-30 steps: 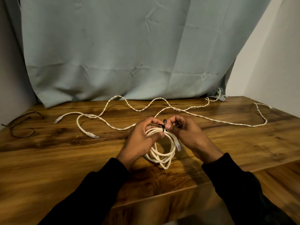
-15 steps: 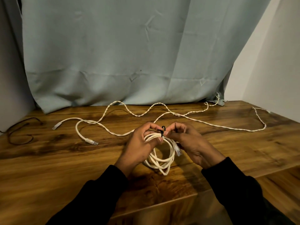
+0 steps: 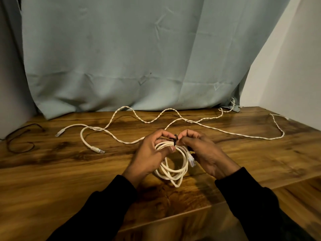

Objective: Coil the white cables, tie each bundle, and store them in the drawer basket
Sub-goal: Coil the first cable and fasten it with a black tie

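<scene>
Both hands [image 3: 175, 150] at frame centre: left pinching coil [image 3: 171, 164] top, right pinching black tie [image 3: 175, 139]. Light, springy, apt to unwind; best gripped at the tied crossing.

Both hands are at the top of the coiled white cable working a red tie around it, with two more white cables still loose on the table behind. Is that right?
Not quite: the tie is black, not red, as the head view shows. The rest holds: the left hand and right hand meet at the top of the coiled white cable, with the twisted cable and the smooth cable loose behind.
</scene>
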